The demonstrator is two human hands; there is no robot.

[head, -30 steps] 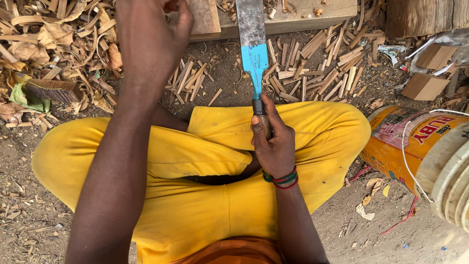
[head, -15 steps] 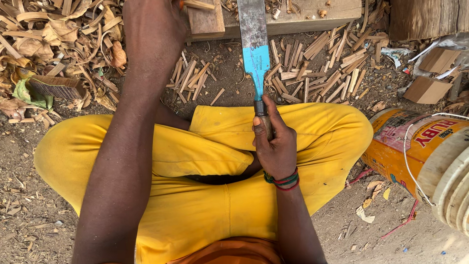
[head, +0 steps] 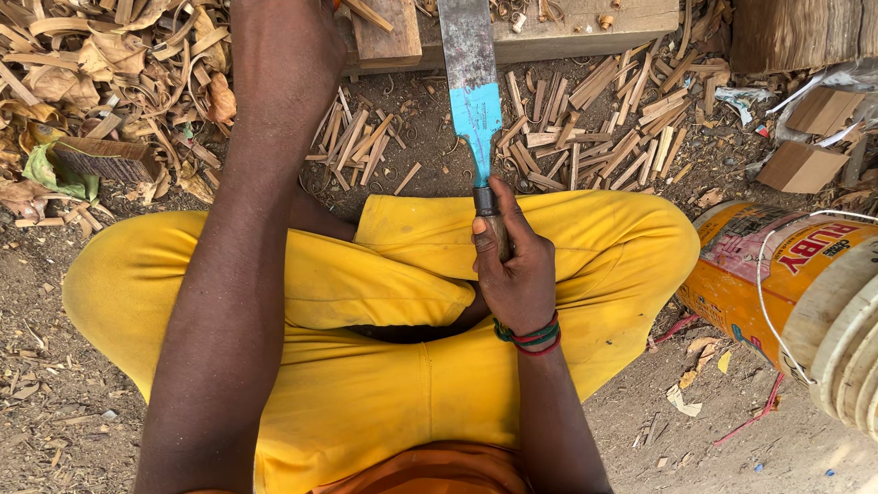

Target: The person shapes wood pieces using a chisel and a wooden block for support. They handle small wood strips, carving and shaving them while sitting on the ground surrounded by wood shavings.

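Note:
My right hand (head: 514, 265) grips the handle of a long machete (head: 474, 91) whose blade, part blue and part bare metal, points away from me toward a wooden plank (head: 585, 23) at the top. My left hand (head: 288, 46) reaches forward and rests on a small upright wood block (head: 386, 32) at the plank; its fingers are cut off by the frame edge. I sit cross-legged in yellow trousers (head: 366, 302) on bare ground.
Split wood sticks (head: 585, 128) and shavings (head: 101, 82) litter the dirt ahead. A yellow plastic bucket (head: 786, 293) lies on its side at right, with cardboard scraps (head: 805, 155) beyond it and a log end (head: 796, 32) at top right.
The view has shifted slightly. My left hand has moved a little right along the plank toward the wood block. The machete stays in my right hand, almost still.

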